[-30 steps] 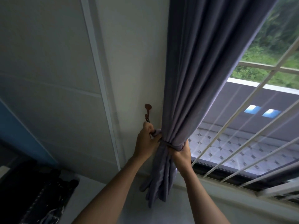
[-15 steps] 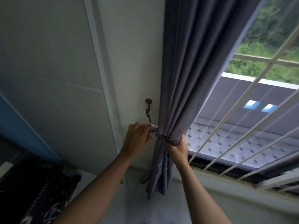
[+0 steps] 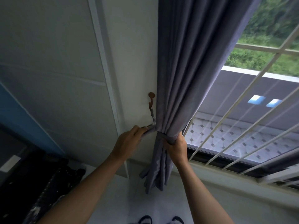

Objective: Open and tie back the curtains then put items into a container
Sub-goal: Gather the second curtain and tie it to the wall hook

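Now | curtain (image 3: 186,78) hangs vertical | right hand (image 3: 175,147) grips it | left hand (image 3: 127,143) pinches tieback (image 3: 149,129)

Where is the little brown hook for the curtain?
The brown hook is on the pale wall near the middle of the head view, just left of the grey curtain and above the left hand, which holds the tieback end.

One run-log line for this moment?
curtain: gathered | tieback: wrapped | left hand: holds tieback end | right hand: grips bundle
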A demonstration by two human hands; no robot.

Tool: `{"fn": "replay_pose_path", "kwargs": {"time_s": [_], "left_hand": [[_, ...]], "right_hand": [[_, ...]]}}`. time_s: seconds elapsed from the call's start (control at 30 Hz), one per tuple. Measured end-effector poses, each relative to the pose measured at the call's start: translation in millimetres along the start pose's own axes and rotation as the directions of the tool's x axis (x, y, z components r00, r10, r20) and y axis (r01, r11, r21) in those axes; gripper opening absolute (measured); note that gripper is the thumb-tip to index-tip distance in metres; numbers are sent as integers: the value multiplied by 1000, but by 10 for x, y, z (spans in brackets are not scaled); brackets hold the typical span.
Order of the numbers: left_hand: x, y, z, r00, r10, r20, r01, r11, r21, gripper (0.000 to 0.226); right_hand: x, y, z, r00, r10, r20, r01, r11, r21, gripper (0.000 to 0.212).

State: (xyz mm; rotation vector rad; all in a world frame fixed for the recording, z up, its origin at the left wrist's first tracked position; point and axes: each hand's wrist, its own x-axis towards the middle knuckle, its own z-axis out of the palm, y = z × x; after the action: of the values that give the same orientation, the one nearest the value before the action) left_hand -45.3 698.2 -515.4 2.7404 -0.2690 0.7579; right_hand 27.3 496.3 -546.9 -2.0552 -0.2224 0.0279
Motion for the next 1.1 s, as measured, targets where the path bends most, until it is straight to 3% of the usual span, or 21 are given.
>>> {"fn": "replay_pose_path", "kwargs": {"time_s": [0.1,0.27,0.4,0.53,0.63,0.73,0.8,0.9,0.97,1.1], "left_hand": [[-118,-12,10,999,-42,-14,43,999,22,28],[-131,54,76,997,-51,-62,54,997,56,16],[-141,98,172,995,-78,-66,84,992,93,21],[-148,213,216,999,-33,0,33,999,-26,28],[-190,212,270,991,-121,59,129,981,-148,13],[-220,202,287,946,-262,191,311,899,-308,55],[-202,225,273,940,-266,214,325,885,-332,78],[-119,316,206,978,-190,91,209,927,-312,70],[-66,342,167,986,-169,-12,161,957,-243,48],[-86,259,207,984,-137,-115,123,984,-126,26]], "right_hand": [[-1,-5,38,1000,-15,15,15,1000,-6,39],[-52,-22,101,999,27,-29,-27,1000,3,43],[-155,-17,136,987,77,-139,-68,995,68,57],[-322,8,217,935,215,-282,-215,976,29,44],[-384,11,244,905,277,-322,-285,958,24,30],[-416,40,255,922,261,-286,-277,961,-19,34],[-475,46,290,949,223,-224,-241,969,-55,50],[-485,42,356,958,225,-177,-245,964,-101,66],[-416,35,370,962,219,-164,-239,965,-112,55],[-292,4,290,963,219,-158,-242,959,-147,15]]}}
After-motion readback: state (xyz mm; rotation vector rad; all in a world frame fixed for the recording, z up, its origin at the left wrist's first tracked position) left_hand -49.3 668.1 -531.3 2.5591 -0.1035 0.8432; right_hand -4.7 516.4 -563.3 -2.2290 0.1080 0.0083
